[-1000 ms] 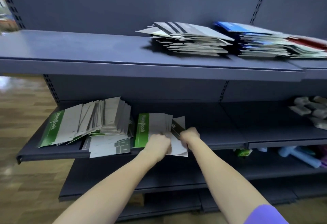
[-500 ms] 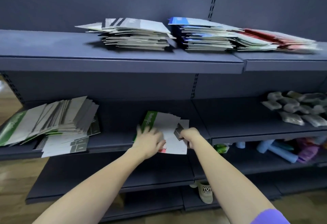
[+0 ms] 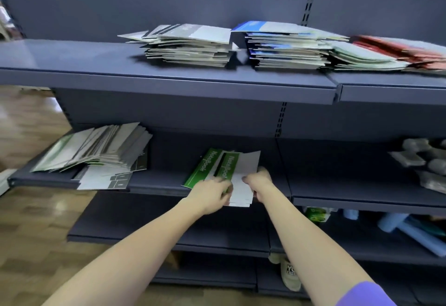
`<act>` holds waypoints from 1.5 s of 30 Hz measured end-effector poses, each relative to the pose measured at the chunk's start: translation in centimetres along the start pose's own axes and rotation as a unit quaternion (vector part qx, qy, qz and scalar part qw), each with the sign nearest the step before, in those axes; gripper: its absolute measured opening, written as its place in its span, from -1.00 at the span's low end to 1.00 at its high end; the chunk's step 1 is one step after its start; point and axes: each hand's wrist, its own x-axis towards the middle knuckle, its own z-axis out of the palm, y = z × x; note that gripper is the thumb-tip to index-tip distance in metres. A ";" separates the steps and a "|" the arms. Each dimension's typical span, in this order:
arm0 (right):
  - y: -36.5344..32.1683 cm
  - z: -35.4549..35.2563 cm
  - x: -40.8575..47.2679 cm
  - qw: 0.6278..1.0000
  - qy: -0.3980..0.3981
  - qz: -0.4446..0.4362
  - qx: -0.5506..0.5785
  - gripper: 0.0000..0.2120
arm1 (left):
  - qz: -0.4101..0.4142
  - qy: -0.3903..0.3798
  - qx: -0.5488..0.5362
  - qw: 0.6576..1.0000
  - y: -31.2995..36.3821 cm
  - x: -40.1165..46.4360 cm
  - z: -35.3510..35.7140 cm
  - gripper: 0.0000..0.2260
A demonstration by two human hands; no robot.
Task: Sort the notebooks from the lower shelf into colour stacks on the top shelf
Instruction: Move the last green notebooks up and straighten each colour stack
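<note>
Both hands are on the small green notebook pile (image 3: 223, 172) at mid-frame on the lower shelf (image 3: 337, 192): the left hand (image 3: 212, 195) looks curled over its near edge, and the right hand (image 3: 259, 182) pinches the white covers. Those covers are thin and fanned, so a few could easily slide off the shelf lip.

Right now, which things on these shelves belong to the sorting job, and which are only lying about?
Job:
- green-and-white notebooks held by left hand and right hand
- leaning pile of notebooks on lower shelf
- grey stack, blue stack, red stack on top shelf

Lying about:
- grey packets
- pale blue rolls
- beige shoe
</note>
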 end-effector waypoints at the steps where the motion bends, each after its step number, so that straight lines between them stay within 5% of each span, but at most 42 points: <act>1: -0.1 -0.4 -0.1 1.000 -0.007 -0.018 0.016 -0.57 | -0.027 -0.005 0.007 1.000 -0.4 0.1 -0.2 -0.70; 4: 0.0 -1.5 -0.6 0.997 -0.018 -0.047 0.058 -0.56 | -0.112 -0.007 0.034 0.993 -1.6 0.0 -0.7 -0.60; 9: 1.4 -4.0 -2.0 0.988 -0.045 -0.039 0.142 -0.53 | -0.209 0.039 -0.106 0.971 -3.8 -0.2 -1.0 -0.56; 15: 3.8 -6.5 -4.9 0.973 -0.049 -0.011 0.227 -0.56 | -0.192 0.105 -0.282 0.934 -1.0 0.5 -2.4 -0.61; 20: 5.2 -8.0 -8.9 0.960 -0.076 -0.015 0.268 -0.66 | -0.139 0.093 -0.330 0.929 3.4 -0.8 -1.6 -0.70; 29: 8.9 -12.3 -15.4 0.979 0.064 -0.023 0.193 -0.66 | -0.091 0.086 -0.437 0.891 10.5 -3.7 -1.2 -0.50; 33: 10.5 -14.6 -18.0 0.980 0.105 -0.005 0.170 -0.70 | -0.042 0.069 -0.429 0.900 14.5 -3.9 -1.7 -0.64; 39: 10.3 -17.8 -18.7 0.977 0.118 -0.026 0.174 -0.72 | -0.017 0.070 -0.409 0.910 20.1 -4.4 -3.9 -0.54; 45: 8.1 -23.2 -20.5 0.979 0.068 -0.046 0.188 -0.72 | -0.013 0.058 -0.407 0.912 23.9 -3.4 -7.6 -0.61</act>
